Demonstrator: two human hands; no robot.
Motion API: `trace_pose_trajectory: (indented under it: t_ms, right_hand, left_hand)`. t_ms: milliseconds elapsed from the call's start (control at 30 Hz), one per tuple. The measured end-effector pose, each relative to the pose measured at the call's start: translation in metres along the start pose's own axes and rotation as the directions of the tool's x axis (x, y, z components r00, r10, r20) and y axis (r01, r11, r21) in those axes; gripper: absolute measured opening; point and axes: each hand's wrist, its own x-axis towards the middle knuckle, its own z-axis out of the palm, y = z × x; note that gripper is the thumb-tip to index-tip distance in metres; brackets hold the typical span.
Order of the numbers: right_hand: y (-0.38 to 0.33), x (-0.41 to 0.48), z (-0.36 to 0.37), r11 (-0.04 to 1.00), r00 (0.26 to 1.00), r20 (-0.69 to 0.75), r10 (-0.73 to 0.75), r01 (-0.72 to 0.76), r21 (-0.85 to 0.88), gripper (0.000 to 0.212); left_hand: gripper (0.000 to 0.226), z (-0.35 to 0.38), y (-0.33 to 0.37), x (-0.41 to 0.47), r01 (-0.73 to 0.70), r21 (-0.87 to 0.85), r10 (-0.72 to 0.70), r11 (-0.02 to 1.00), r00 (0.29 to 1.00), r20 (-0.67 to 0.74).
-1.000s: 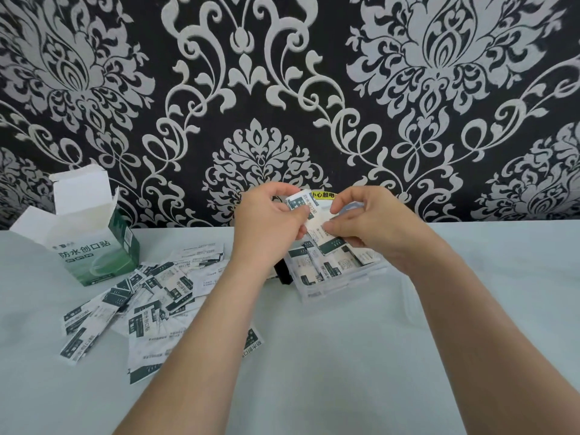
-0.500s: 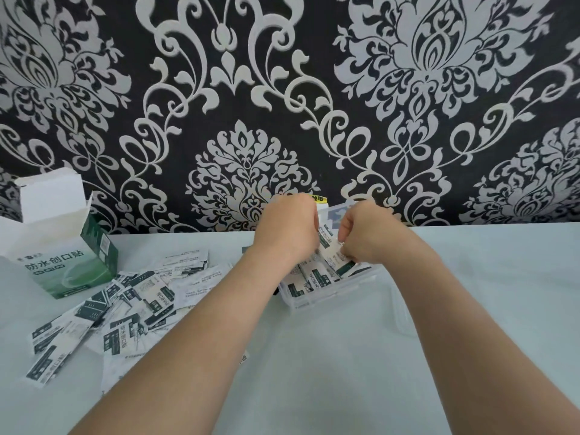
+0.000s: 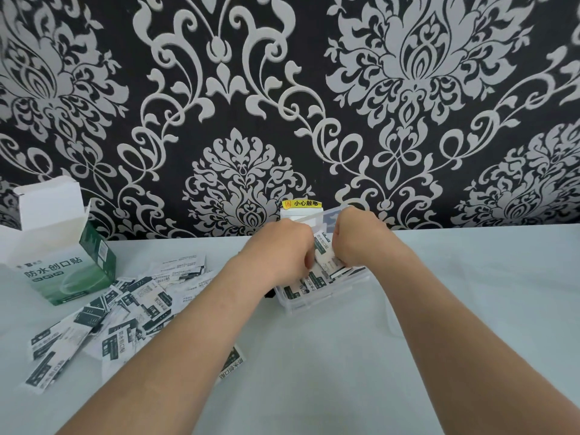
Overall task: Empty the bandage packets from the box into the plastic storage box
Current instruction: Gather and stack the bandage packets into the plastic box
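Note:
A clear plastic storage box (image 3: 317, 304) stands at the table's middle, its lid (image 3: 317, 216) raised behind. Several bandage packets (image 3: 309, 285) lie inside it. My left hand (image 3: 282, 246) and my right hand (image 3: 357, 240) are both down in the box, fingers curled around a small stack of packets (image 3: 324, 249) held upright between them. At the far left sits the green and white bandage box (image 3: 62, 265), its flaps open. A loose heap of packets (image 3: 125, 306) is spread over the table in front of it, one packet (image 3: 232, 365) partly under my left forearm.
A white socket with a yellow warning label (image 3: 302, 203) sits on the patterned wall just behind the storage box. The pale tablecloth (image 3: 470, 293) stretches to the right. A black item (image 3: 269, 295) peeks out at the storage box's left side.
Both hands have dropped from above the storage box down into it, carrying the stack of packets with them. The view has shifted a little to the right.

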Motion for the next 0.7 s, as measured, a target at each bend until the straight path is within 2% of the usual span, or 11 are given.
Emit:
trace_pose_trajectory:
  t_ms: [200, 333, 500, 600, 700]
  right_hand:
    - [0.0, 0.005, 0.01, 0.997, 0.999, -0.023, -0.041, 0.04, -0.066, 0.03]
    - [-0.003, 0.007, 0.012, 0.994, 0.997, -0.031, -0.07, 0.068, -0.084, 0.011]
    - [-0.004, 0.008, 0.008, 0.986, 0.996, -0.017, -0.093, 0.09, -0.138, 0.022]
    - [-0.002, 0.011, 0.003, 0.993, 0.997, -0.024, -0.076, 0.074, -0.087, 0.018]
    - [-0.003, 0.013, 0.002, 0.996, 0.997, 0.028, -0.075, 0.076, -0.039, 0.026]
  left_hand:
    - [0.015, 0.003, -0.002, 0.006, -0.025, -0.006, 0.026, 1.0, 0.998, 0.051]
    - [0.012, 0.003, -0.004, 0.007, -0.054, -0.004, 0.054, 0.999, 0.997, 0.053]
    - [0.015, 0.001, -0.005, 0.006, -0.083, -0.01, 0.083, 0.996, 0.996, 0.04]
    - [0.014, 0.0, -0.003, 0.005, -0.103, 0.01, 0.102, 0.995, 0.993, 0.055]
    - [0.016, 0.0, -0.002, 0.006, -0.105, 0.018, 0.104, 0.994, 0.992, 0.067]
